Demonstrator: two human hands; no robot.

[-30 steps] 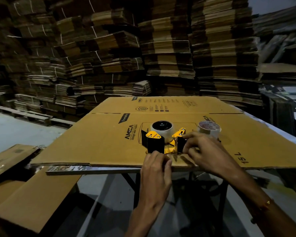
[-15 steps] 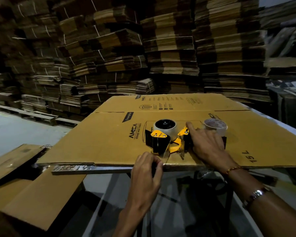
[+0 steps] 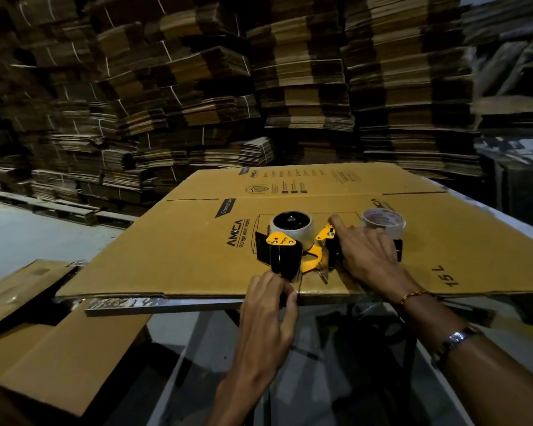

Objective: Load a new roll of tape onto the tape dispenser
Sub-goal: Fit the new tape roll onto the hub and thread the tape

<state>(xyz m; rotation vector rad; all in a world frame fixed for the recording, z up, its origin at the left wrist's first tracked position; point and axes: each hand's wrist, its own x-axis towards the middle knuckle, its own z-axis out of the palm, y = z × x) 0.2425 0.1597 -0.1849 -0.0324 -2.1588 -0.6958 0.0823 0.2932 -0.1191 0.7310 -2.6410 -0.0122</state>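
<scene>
Yellow-and-black tape dispenser is lying on its side at frame centre on the flattened carton, white roll seated on its hub. Right hand is pressing down on the frame, index extended. Left hand is pinching at the near edge, probably the tape end; lighting's poor. Spare roll is sitting right of centre. Next: threading tape through the roller.

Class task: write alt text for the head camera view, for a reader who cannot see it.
A yellow and black tape dispenser with a tape roll on it lies on a flattened cardboard box; the right hand rests on it, the left hand pinches at its near end. A second tape roll stands behind, before stacked cardboard.
</scene>
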